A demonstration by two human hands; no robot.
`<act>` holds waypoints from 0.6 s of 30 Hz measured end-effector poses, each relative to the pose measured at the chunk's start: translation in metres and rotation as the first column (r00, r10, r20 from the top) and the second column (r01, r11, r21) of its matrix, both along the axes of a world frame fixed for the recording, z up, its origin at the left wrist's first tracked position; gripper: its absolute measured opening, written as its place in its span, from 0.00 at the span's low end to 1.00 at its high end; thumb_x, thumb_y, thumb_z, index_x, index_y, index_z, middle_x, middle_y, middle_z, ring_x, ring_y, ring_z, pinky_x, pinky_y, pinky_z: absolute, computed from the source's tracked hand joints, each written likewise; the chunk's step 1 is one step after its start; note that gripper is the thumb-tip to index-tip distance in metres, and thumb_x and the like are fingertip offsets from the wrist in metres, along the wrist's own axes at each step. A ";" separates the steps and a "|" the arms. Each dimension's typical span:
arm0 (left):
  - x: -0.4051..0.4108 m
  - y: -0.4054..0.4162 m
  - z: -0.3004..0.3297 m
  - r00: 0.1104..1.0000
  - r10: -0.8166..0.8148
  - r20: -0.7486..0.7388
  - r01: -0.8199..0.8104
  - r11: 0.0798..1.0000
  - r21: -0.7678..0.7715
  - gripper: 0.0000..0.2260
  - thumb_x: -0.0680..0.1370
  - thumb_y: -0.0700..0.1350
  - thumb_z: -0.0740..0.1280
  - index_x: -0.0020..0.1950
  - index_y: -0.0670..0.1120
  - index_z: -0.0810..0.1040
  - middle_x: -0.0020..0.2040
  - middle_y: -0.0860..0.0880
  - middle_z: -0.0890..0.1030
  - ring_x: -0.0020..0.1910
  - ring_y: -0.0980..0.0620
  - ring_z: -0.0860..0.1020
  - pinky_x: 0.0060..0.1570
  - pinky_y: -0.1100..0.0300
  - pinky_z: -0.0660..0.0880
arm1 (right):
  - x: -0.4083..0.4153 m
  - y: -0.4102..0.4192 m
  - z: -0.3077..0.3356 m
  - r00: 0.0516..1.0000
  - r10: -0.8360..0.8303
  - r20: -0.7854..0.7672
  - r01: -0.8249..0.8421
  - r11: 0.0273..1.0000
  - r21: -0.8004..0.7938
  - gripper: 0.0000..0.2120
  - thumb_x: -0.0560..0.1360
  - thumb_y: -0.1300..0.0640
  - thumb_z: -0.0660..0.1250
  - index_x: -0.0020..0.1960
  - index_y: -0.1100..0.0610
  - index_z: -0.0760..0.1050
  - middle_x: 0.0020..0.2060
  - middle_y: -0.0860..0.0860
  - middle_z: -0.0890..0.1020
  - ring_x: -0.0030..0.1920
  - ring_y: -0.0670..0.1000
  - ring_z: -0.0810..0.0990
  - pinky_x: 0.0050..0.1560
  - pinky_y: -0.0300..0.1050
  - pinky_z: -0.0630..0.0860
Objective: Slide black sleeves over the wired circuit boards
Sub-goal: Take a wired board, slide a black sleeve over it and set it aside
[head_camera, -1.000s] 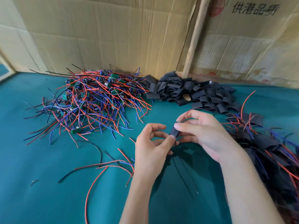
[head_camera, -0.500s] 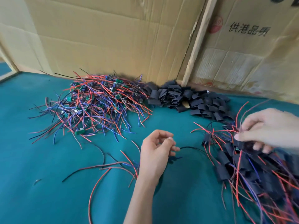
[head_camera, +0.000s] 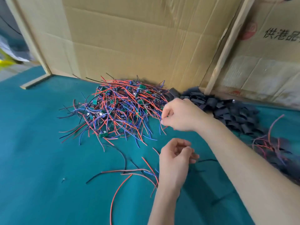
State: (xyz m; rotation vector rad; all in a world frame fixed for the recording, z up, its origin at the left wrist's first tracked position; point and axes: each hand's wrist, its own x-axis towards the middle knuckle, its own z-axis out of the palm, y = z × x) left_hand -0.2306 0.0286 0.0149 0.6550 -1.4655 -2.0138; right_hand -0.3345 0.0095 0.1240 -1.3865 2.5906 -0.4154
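Right hand (head_camera: 180, 116) at near-right edge of wired circuit boards pile (head_camera: 118, 109), fingers curled, pinching wire ends there. Left hand (head_camera: 176, 157) nearer the person, loosely curled, apparently empty. Black sleeves (head_camera: 227, 111) heap just right of the right hand.

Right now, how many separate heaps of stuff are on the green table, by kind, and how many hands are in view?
Heap of bare wired circuit boards: 1
Heap of loose black sleeves: 1
Heap of sleeved boards, at the right edge: 1
Hands: 2, the left hand and the right hand
Total: 3 heaps and 2 hands, 5 in all.
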 end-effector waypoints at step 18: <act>0.001 -0.003 0.000 0.997 0.068 -0.030 -0.066 0.995 0.081 0.07 0.78 0.31 0.63 0.49 0.40 0.79 0.39 0.43 0.82 0.36 0.50 0.82 0.42 0.53 0.79 | -0.013 -0.028 -0.022 0.960 -0.048 0.276 0.155 0.912 -0.380 0.08 0.72 0.54 0.72 0.49 0.52 0.87 0.40 0.50 0.87 0.36 0.39 0.77 0.38 0.36 0.71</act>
